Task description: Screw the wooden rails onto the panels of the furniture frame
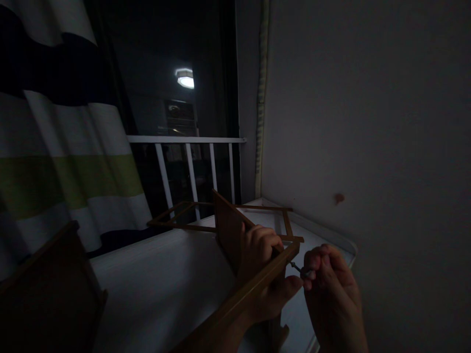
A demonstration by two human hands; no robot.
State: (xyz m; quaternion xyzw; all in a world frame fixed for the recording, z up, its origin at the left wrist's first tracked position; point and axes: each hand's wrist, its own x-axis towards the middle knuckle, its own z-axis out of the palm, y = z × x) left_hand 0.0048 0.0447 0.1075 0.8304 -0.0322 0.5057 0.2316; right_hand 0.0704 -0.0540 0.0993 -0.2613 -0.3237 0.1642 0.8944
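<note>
Showing no legible writing: wooden frame (257,284)

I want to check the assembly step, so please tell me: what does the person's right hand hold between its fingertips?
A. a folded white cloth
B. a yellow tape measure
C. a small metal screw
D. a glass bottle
C: the right hand pinches a small metal screw pointed at the end of the brown wooden rail, which the left hand grips.
</note>
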